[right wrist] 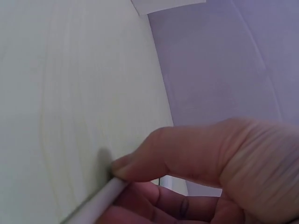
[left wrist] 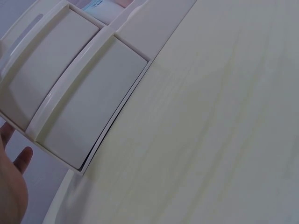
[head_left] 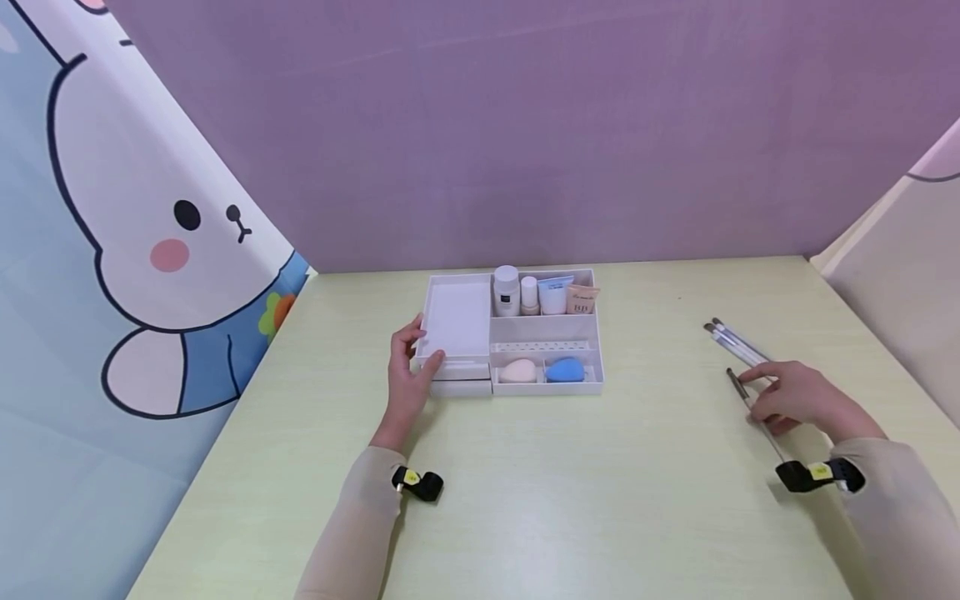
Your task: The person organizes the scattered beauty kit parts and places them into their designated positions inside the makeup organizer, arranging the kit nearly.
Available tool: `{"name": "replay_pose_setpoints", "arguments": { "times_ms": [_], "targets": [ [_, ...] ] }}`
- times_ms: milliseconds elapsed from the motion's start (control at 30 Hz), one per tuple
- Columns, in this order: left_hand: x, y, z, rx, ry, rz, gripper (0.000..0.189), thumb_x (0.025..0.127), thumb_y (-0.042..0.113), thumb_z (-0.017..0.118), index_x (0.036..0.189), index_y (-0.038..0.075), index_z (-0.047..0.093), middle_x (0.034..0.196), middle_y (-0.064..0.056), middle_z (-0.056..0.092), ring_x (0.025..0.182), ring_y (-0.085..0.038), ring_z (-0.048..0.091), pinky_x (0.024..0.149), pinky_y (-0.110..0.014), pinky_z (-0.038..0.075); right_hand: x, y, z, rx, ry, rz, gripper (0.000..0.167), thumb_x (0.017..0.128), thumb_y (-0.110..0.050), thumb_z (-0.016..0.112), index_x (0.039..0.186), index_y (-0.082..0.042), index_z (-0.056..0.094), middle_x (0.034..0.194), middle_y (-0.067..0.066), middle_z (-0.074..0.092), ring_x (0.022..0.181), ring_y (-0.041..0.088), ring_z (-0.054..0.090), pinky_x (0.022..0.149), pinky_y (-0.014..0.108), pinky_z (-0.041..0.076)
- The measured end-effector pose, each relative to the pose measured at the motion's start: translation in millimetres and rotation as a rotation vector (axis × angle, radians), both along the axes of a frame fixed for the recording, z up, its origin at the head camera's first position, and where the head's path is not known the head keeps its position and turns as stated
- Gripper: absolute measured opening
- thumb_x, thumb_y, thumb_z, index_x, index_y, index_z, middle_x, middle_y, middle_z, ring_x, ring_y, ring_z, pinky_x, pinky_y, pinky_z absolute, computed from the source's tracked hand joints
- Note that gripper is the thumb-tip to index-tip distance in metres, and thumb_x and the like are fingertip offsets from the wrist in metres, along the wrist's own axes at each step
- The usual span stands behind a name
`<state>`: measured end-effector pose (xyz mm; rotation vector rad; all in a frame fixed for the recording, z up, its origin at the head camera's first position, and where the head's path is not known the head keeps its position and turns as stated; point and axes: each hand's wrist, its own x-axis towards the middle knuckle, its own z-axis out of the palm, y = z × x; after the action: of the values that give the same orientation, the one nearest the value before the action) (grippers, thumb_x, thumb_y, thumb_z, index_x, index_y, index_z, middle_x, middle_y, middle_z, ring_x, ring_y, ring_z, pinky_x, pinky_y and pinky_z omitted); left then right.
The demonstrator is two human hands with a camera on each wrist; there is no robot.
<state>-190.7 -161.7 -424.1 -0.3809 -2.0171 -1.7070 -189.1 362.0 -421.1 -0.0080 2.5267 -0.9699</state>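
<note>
A white desktop organizer box stands at the back of the table. My left hand holds its left front corner, fingers along the side and thumb at the top front edge. In the left wrist view, two drawer fronts face the camera, with fingertips beside the box. Farther right, my right hand pinches a thin makeup brush between thumb and fingers. The brush's pale handle shows in the right wrist view. Several more brushes lie just beyond that hand, partly hidden by it.
The organizer's back compartment contains a white bottle, a smaller bottle, a blue-and-white tube and a beige tube. In front sit a pink sponge and a blue sponge. A purple cloth hangs behind the table.
</note>
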Motion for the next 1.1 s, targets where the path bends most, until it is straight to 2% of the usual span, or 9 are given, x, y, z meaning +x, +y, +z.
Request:
{"name": "replay_pose_setpoints", "arguments": {
  "times_ms": [367, 600, 667, 767, 867, 900, 933, 1100],
  "targets": [
    [-0.1, 0.5, -0.3, -0.001, 0.0, -0.002, 0.036, 0.089, -0.005, 0.062, 0.116, -0.018, 0.042, 0.147, -0.031, 0.04, 0.135, -0.042, 0.037, 0.1, -0.029, 0.032, 4.9, 1, -4.5, -0.137, -0.025, 0.009, 0.068, 0.083, -0.003, 0.069, 0.138, 0.018, 0.035, 0.083, 0.008, 0.063, 0.072, 0.023, 0.063, 0.064, 0.038, 0.057],
    [-0.3, 0.6, 0.8, -0.007, 0.007, -0.001, 0.036, 0.089, -0.005, 0.062, 0.116, -0.018, 0.043, 0.147, -0.031, 0.041, 0.136, -0.042, 0.037, 0.101, -0.035, 0.031, 3.6, -5, -6.8, -0.309, -0.015, 0.058, 0.066, 0.087, 0.0, 0.067, 0.139, 0.019, 0.032, 0.088, 0.011, 0.066, 0.071, 0.02, 0.065, 0.063, 0.039, 0.057],
    [-0.5, 0.5, 0.6, -0.01, 0.005, -0.002, 0.036, 0.089, -0.005, 0.062, 0.116, -0.018, 0.043, 0.147, -0.03, 0.041, 0.136, -0.042, 0.037, 0.101, -0.035, 0.031, 2.4, -8, -5.6, -0.35, -0.004, 0.076, 0.062, 0.086, 0.0, 0.067, 0.138, 0.017, 0.038, 0.089, 0.012, 0.066, 0.071, 0.02, 0.065, 0.063, 0.04, 0.057],
    [-0.8, 0.5, 0.1, -0.011, 0.002, -0.004, 0.036, 0.09, -0.004, 0.062, 0.117, -0.018, 0.043, 0.147, -0.03, 0.04, 0.137, -0.041, 0.036, 0.102, -0.035, 0.031, 1.1, -12, -2.8, -0.413, 0.007, 0.104, 0.045, 0.087, 0.002, 0.067, 0.13, -0.01, 0.06, 0.089, 0.01, 0.065, 0.071, 0.018, 0.065, 0.063, 0.04, 0.058],
    [-0.6, 0.4, -0.2, -0.008, 0.001, -0.005, 0.036, 0.09, -0.004, 0.062, 0.117, -0.018, 0.043, 0.147, -0.03, 0.04, 0.136, -0.042, 0.036, 0.102, -0.038, 0.031, -0.3, -18, -1.0, -0.466, 0.013, 0.128, 0.05, 0.088, 0.004, 0.065, 0.113, -0.039, 0.062, 0.089, 0.007, 0.065, 0.073, 0.017, 0.065, 0.063, 0.04, 0.058],
    [-0.6, 0.3, -0.3, -0.006, 0.0, -0.006, 0.036, 0.089, -0.004, 0.062, 0.117, -0.018, 0.042, 0.147, -0.03, 0.04, 0.136, -0.041, 0.036, 0.102, -0.04, 0.031, -0.7, -21, -0.5, -0.481, 0.016, 0.132, 0.052, 0.089, 0.004, 0.064, 0.111, -0.043, 0.061, 0.089, 0.007, 0.065, 0.074, 0.016, 0.065, 0.063, 0.04, 0.058],
    [-0.5, 0.2, -0.5, -0.005, 0.0, -0.006, 0.036, 0.089, -0.004, 0.062, 0.117, -0.018, 0.042, 0.147, -0.03, 0.04, 0.136, -0.042, 0.037, 0.102, -0.041, 0.031, -1.2, -24, 0.3, -0.492, 0.016, 0.135, 0.051, 0.089, 0.005, 0.064, 0.112, -0.041, 0.061, 0.09, 0.008, 0.065, 0.074, 0.016, 0.065, 0.064, 0.041, 0.058],
    [-1.3, -0.4, -2.2, 0.0, 0.004, -0.006, 0.037, 0.089, -0.004, 0.062, 0.117, -0.018, 0.042, 0.147, -0.03, 0.04, 0.136, -0.041, 0.037, 0.102, -0.038, 0.031, -3.9, -42, 5.0, -0.515, 0.025, 0.125, 0.046, 0.087, 0.006, 0.064, 0.129, -0.012, 0.058, 0.091, 0.011, 0.063, 0.073, 0.018, 0.066, 0.065, 0.043, 0.058]
  ]
}}
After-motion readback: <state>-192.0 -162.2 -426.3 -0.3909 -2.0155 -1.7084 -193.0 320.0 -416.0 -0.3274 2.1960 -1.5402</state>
